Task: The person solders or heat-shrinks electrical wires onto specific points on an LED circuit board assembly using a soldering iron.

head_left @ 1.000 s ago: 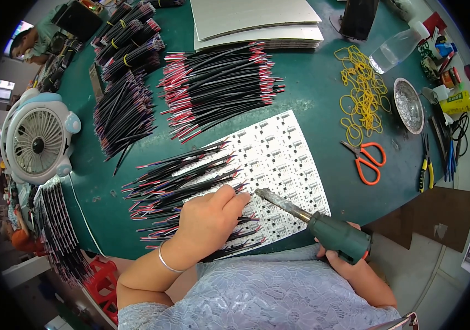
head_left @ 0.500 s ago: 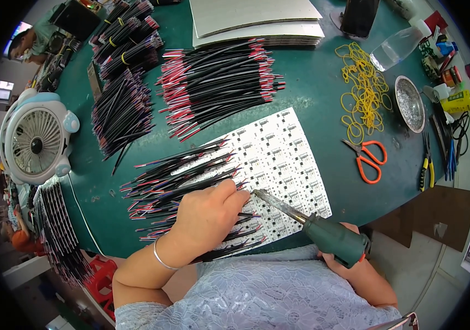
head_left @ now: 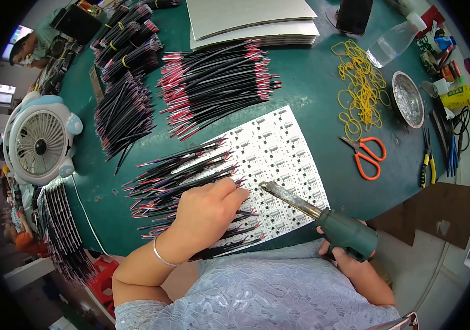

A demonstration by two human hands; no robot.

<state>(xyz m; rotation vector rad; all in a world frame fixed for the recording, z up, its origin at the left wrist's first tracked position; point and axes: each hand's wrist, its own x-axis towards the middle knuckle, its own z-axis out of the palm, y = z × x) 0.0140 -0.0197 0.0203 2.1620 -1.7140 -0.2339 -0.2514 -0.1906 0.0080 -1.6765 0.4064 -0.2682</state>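
My left hand (head_left: 208, 212) is closed in a pinch over a white circuit board panel (head_left: 276, 159), with its fingertips down among the wires. What sits between those fingers is hidden. Rows of short black wires (head_left: 177, 184) with red and blue ends lie across the panel's left part, their tips on its small components. A soldering iron (head_left: 331, 223) with a thick green handle and a bare metal barrel is gripped in my right hand (head_left: 350, 264). Its tip hangs over the panel, a little to the right of my left fingertips and apart from them.
Black wires with red ends (head_left: 218, 82) and a darker wire pile (head_left: 125, 110) lie beyond the panel. White boards (head_left: 251, 22) are stacked at the back. To the right are yellow rubber bands (head_left: 361, 82), orange-handled scissors (head_left: 369, 157), a metal bowl (head_left: 409, 100) and pliers (head_left: 427, 162). A fan (head_left: 40, 143) stands left.
The soldering iron's tip has drawn away from my left fingertips, to the right and slightly up, and my right hand has shifted right with it. My left hand stays nearly in place.
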